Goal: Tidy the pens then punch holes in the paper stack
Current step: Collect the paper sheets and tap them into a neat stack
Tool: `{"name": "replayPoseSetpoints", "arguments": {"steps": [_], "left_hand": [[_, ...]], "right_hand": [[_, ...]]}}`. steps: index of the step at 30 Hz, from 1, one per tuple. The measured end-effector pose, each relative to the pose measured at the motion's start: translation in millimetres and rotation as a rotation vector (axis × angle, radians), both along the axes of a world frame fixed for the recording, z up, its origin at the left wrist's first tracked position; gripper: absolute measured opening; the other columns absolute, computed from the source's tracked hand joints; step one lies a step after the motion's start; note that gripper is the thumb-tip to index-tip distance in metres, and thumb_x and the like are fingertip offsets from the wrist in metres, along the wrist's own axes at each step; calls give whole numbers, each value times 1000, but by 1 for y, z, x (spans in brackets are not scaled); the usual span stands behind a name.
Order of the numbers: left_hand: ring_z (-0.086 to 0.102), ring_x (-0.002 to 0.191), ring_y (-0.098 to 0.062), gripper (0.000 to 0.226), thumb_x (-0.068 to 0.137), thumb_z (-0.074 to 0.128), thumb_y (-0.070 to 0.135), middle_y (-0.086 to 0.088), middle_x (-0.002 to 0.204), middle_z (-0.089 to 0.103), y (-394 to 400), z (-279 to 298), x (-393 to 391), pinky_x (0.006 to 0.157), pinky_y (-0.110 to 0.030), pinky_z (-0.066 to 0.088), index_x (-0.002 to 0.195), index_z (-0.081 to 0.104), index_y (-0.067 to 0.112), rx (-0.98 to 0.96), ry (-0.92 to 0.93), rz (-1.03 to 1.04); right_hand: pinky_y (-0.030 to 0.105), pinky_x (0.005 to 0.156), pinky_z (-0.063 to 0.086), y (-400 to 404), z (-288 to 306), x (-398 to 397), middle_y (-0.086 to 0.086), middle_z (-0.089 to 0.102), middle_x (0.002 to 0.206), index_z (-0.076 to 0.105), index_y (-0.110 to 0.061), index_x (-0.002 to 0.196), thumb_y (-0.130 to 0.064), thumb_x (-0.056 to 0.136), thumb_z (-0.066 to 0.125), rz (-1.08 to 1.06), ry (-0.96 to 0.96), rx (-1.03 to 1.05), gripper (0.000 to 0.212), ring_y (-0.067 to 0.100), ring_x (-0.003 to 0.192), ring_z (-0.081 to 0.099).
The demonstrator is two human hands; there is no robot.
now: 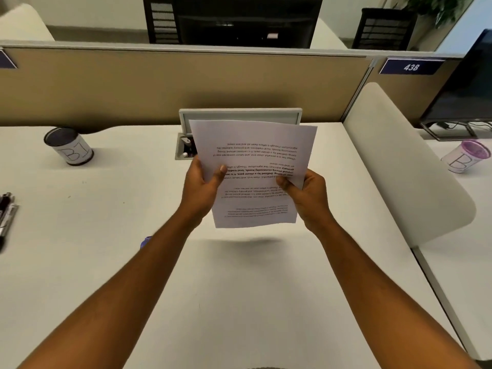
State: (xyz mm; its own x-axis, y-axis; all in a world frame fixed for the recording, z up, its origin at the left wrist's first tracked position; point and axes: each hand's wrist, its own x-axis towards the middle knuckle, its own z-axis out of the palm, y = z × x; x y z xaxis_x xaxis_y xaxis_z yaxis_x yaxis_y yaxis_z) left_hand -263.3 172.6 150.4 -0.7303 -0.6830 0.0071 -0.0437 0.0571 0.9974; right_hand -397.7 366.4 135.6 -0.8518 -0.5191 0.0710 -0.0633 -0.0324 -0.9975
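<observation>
A stack of printed white paper (253, 145) is lifted off the white desk (253, 288), its sheets fanned slightly apart and the text upside down to me. My left hand (199, 190) grips its left edge with the thumb on top. My right hand (306, 193) pinches its right edge. A dark pen cup labelled B1 (69, 146) stands at the back left of the desk. Several pens (6, 214) lie at the far left edge. A small purple object (145, 241) peeks out from behind my left forearm; I cannot tell what it is.
A grey cable box with a raised lid (239, 115) sits at the back of the desk, behind the paper. A tan partition (133, 83) closes off the back. A white divider (399, 161) bounds the right side; beyond it stands a purple cup (468, 155).
</observation>
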Motion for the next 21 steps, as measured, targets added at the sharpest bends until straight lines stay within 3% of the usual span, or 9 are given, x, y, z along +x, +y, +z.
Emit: {"name": "replayPoseSetpoints", "arguments": {"steps": [2, 4, 6, 12, 16, 18, 21], "left_hand": [[71, 97, -13, 24, 101, 58, 24, 1, 113, 71, 3, -5, -1, 83, -44, 63, 123, 59, 14, -43, 52, 90], [71, 87, -9, 15, 102, 55, 26, 10, 97, 72, 10, -8, -2, 74, -36, 63, 109, 63, 16, -121, 108, 174], [69, 85, -7, 11, 101, 53, 26, 14, 91, 70, 19, -13, -3, 66, -24, 59, 105, 62, 21, -155, 159, 192], [66, 99, -16, 19, 105, 47, 17, 11, 102, 65, 43, -57, 12, 63, -8, 51, 117, 57, 27, -131, -13, 181], [65, 99, -6, 25, 104, 46, 19, 15, 103, 64, 41, -51, 8, 65, -10, 54, 112, 55, 41, -140, 33, 204], [64, 98, 0, 23, 104, 46, 18, 14, 105, 64, 41, -51, 7, 67, -13, 56, 115, 54, 37, -153, 38, 187], [63, 99, -10, 24, 106, 44, 16, 4, 113, 64, 42, -65, 10, 76, -18, 58, 126, 55, 22, -170, -88, 159]], "right_hand": [[29, 75, 62, -2, 3, 4, -6, 78, 107, 73, -24, 110, -21, 92, 75, -36, 34, -24, 18, 21, 93, 75], [28, 75, 62, -3, 4, 8, -8, 78, 106, 74, -37, 106, -26, 93, 73, -94, 82, -43, 17, 20, 93, 75], [28, 75, 62, -3, -2, 12, -8, 78, 105, 74, -40, 103, -28, 93, 73, -146, 87, -70, 16, 20, 93, 75], [33, 77, 65, -2, -49, 30, -2, 77, 107, 71, -17, 117, -19, 95, 71, -189, -88, 100, 22, 23, 97, 74], [25, 72, 62, -10, -43, 26, -11, 77, 104, 71, -29, 113, -26, 93, 73, -217, -96, 81, 20, 14, 93, 74], [21, 69, 61, -10, -45, 26, -12, 76, 104, 70, -31, 112, -27, 93, 73, -215, -83, 92, 20, 12, 91, 74], [26, 74, 62, -7, -55, 31, -7, 76, 107, 69, -23, 117, -22, 94, 72, -207, -99, 143, 22, 17, 98, 74]]}}
